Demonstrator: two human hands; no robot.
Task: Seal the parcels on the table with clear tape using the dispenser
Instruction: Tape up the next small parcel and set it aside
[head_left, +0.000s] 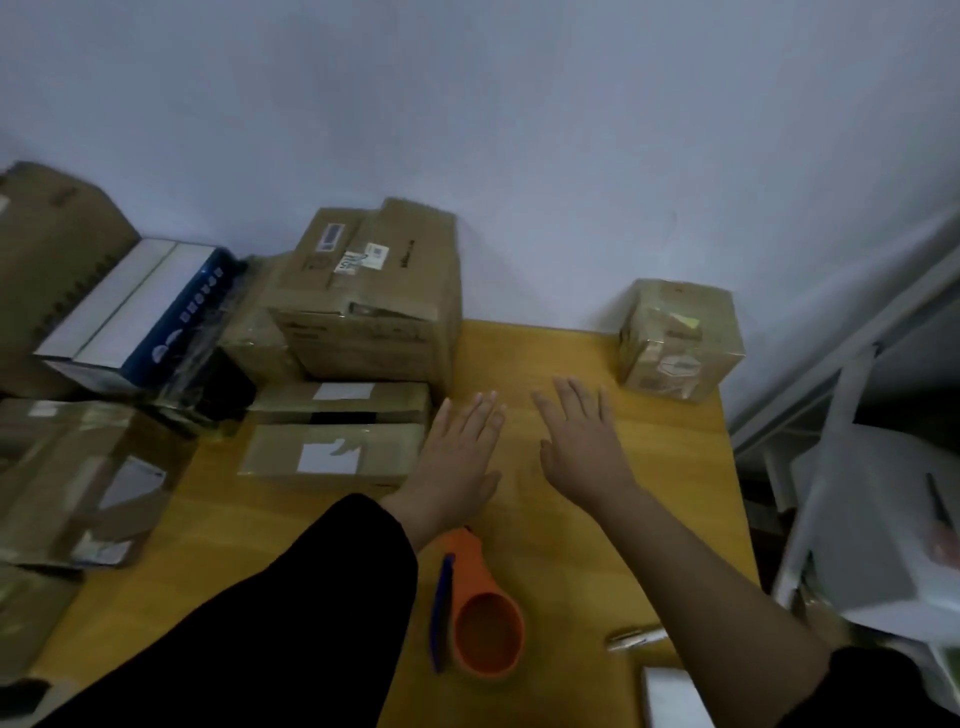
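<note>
My left hand (457, 457) and my right hand (582, 441) lie flat with straight fingers over the bare middle of the yellow wooden table (571, 545), holding nothing. The orange tape dispenser (480, 613) with a blue side lies on the table near me, just behind my left wrist. A flat cardboard parcel (332, 454) with a white label sits right beside my left hand. A small cube parcel (680, 338), glossy with tape, stands at the far right corner. A large box (374, 296) is stacked behind the flat parcels.
More boxes crowd the left: a blue and white carton (140, 312), a tape-covered parcel (88, 483), a tall brown box (52, 244). A shiny pen-like object (636, 638) and a white item (670, 696) lie near the table's front right. A grey metal rack (857, 467) stands to the right.
</note>
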